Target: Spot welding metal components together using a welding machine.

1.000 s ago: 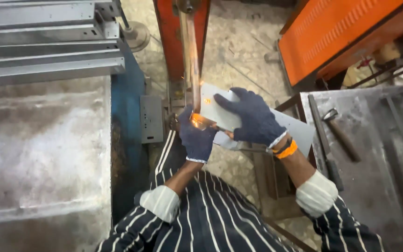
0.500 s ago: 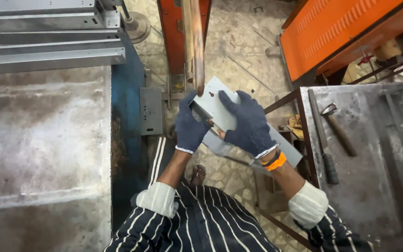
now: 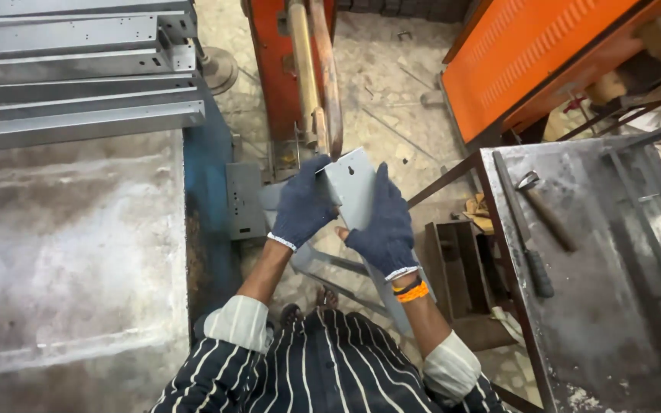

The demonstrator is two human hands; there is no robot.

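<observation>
Gripping long grey bracket [image 3: 355,191], upper end away.

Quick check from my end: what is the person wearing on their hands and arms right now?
Both the left hand and the right hand wear dark blue knitted gloves with pale cuff edges. An orange band and a dark band sit on the right wrist. The dark shirt sleeves with thin white stripes are rolled up, showing pale turned-back cuffs.

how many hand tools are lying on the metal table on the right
2. A hammer lies near the top of the metal table; a dark-handled file-like tool lies just left of it. The frame edge may hide others.
</observation>
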